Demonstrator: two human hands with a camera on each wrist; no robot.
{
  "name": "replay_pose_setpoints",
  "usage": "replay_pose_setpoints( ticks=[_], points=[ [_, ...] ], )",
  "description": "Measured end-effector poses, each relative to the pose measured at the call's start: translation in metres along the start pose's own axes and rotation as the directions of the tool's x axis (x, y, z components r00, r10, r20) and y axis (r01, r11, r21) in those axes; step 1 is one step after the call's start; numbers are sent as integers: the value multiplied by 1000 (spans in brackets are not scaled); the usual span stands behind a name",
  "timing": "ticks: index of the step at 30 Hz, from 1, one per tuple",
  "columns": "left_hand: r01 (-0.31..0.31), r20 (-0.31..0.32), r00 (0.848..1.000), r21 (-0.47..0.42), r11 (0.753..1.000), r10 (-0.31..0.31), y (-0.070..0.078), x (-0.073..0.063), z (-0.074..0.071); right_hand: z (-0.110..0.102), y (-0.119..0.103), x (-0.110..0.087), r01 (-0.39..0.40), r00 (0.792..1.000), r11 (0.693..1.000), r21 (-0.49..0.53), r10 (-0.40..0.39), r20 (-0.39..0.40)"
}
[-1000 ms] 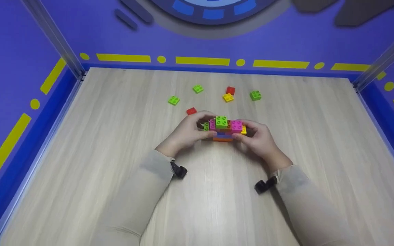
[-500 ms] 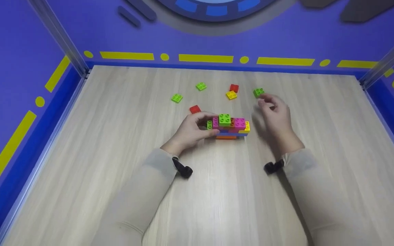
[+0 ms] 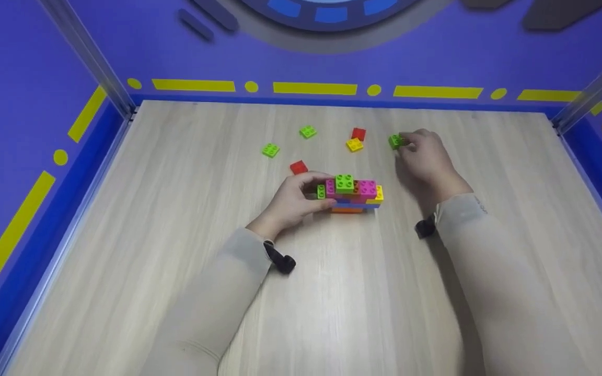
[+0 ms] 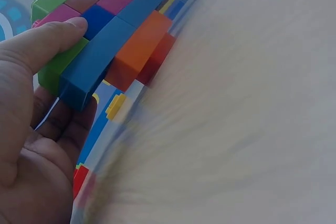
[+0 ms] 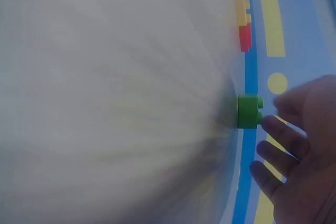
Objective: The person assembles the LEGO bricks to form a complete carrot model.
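Note:
My left hand grips the left end of a stack of toy building bricks, green, pink, blue, yellow and orange. In the left wrist view, the thumb presses the near side of the brick stack while the other fingers curl behind it; orange and red bricks show underneath. Farther back on the right, my right hand reaches to a single green brick, fingertips at its right edge. The right wrist view has the green brick standing on the table, the hand's extended, spread fingers beside its studs.
Loose on the wooden table lie two light green bricks, a red brick close behind the left hand, and a yellow brick against another red brick. Blue-purple walls bound the table's back and sides.
My right hand has left the brick stack and moved back and right to the green brick. The left hand keeps its grip on the stack, nearly still.

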State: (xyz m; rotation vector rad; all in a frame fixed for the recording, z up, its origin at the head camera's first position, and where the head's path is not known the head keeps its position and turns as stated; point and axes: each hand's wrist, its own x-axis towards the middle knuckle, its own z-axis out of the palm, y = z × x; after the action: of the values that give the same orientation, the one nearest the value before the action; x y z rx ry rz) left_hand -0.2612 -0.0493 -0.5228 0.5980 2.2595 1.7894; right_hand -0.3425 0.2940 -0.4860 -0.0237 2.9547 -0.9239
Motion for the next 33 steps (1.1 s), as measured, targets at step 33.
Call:
replay_pose_setpoints(
  ticks=[33],
  points=[
    [6,5,1000,-11,1000,-6,0,0,-1,-16,-3,-31,66,998,987,146,-69,13]
  ],
)
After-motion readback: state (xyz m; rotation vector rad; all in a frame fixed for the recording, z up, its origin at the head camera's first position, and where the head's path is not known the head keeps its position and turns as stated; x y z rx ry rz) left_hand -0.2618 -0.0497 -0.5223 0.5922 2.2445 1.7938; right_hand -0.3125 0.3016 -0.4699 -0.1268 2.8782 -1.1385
